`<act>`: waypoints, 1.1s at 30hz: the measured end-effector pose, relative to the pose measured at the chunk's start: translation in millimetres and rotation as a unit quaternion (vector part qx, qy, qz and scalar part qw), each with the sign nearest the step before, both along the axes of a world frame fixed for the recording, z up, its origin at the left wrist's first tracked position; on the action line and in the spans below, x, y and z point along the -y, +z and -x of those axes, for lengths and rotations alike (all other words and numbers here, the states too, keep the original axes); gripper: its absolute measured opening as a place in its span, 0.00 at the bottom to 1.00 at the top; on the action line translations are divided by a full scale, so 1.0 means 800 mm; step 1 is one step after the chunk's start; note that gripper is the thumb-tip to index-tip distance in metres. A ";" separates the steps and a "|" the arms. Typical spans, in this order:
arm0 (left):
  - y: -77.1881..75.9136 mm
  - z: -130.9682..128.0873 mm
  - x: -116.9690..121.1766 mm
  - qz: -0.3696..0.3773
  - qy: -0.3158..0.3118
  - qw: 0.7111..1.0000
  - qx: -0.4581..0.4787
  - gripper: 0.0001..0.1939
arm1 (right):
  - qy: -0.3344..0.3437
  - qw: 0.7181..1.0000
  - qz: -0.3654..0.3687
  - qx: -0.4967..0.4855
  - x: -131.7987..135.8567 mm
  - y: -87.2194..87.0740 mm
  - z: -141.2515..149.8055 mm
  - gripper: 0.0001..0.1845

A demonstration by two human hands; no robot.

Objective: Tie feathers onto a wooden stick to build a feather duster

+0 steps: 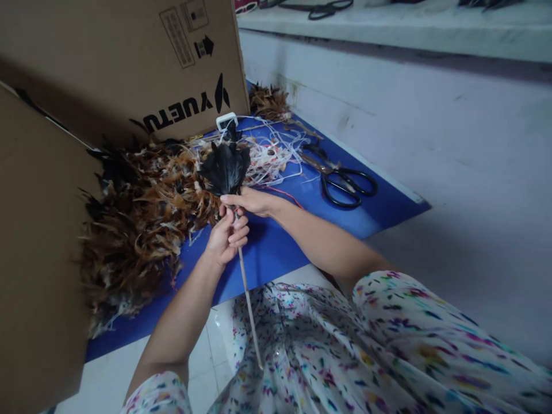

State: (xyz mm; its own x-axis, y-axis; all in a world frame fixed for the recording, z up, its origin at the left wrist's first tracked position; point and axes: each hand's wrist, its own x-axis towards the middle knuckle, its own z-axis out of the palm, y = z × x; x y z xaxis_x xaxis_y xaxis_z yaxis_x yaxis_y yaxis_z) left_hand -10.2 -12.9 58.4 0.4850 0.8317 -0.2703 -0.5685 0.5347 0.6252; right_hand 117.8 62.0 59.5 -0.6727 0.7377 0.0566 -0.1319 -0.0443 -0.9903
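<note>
Black feathers (pixel 225 169) fan out at the head of a thin stick (pixel 248 299), just beyond the left hand (pixel 226 237) and right hand (pixel 255 201). Left of both lies a heap of brown feathers (pixel 142 213); the left hand curls round the stick, the right hand grips near the black feathers' base, and black-handled scissors (pixel 325 170) rest on the blue worktop (pixel 276 253) to their right.
</note>
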 end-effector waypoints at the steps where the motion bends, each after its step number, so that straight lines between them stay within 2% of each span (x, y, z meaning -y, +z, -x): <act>1: 0.000 0.000 0.000 0.000 0.003 1.000 0.001 0.19 | -0.001 1.000 -0.003 -0.007 0.000 0.001 0.000 0.18; 9: 0.000 0.000 0.000 -0.005 0.002 1.000 -0.018 0.15 | 0.015 1.000 0.014 -0.010 0.000 -0.001 -0.001 0.22; 14: -0.002 -0.001 -0.003 -0.019 0.025 0.999 -0.043 0.13 | -0.048 0.998 0.019 0.031 -0.003 -0.006 0.006 0.24; 16: -0.001 0.000 -0.004 -0.020 0.043 0.998 -0.046 0.12 | -0.077 0.993 -0.024 0.089 -0.006 -0.002 0.000 0.23; 17: 0.000 0.001 -0.005 -0.020 0.053 0.997 -0.045 0.12 | -0.095 0.984 -0.071 0.131 -0.008 0.002 -0.006 0.22; 18: 0.001 0.002 -0.006 -0.018 0.061 0.997 -0.044 0.12 | -0.119 0.969 -0.126 0.176 -0.009 0.007 -0.016 0.20; 20: 0.003 0.004 -0.007 -0.014 0.071 0.997 -0.040 0.13 | -0.186 0.917 -0.242 0.256 -0.012 0.017 -0.047 0.14; 21: 0.004 0.005 -0.008 -0.013 0.073 0.997 -0.037 0.13 | -0.214 0.893 -0.266 0.294 -0.012 0.021 -0.066 0.13; 23: 0.005 0.005 -0.009 -0.014 0.070 0.997 -0.033 0.13 | -0.242 0.816 -0.312 0.421 -0.013 0.026 -0.110 0.10; 25: 0.005 0.005 -0.009 -0.017 0.067 0.997 -0.032 0.13 | -0.234 0.724 -0.341 0.552 -0.014 0.025 -0.153 0.12; 27: 0.004 0.005 -0.009 -0.017 0.065 0.997 -0.034 0.13 | -0.213 0.643 -0.334 0.655 -0.016 0.019 -0.188 0.14; 28: 0.003 0.005 -0.009 -0.017 0.064 0.997 -0.035 0.13 | -0.197 0.616 -0.325 0.690 -0.018 0.016 -0.201 0.14; 30: 0.002 0.006 -0.009 -0.018 0.063 0.997 -0.038 0.13 | -0.176 0.586 -0.320 0.723 -0.020 0.008 -0.216 0.14; 33: 0.002 0.007 -0.009 -0.014 0.064 0.997 -0.042 0.13 | -0.170 0.573 -0.350 0.721 -0.024 -0.003 -0.220 0.15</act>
State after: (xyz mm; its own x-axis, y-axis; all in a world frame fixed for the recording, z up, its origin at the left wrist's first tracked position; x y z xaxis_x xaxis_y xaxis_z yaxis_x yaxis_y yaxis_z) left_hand -15.6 -5.3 59.6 0.3504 0.8934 -0.2810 -0.5763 0.4422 0.6873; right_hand 293.7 81.5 56.9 -0.2160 0.9763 -0.0164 0.9632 0.2158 0.1603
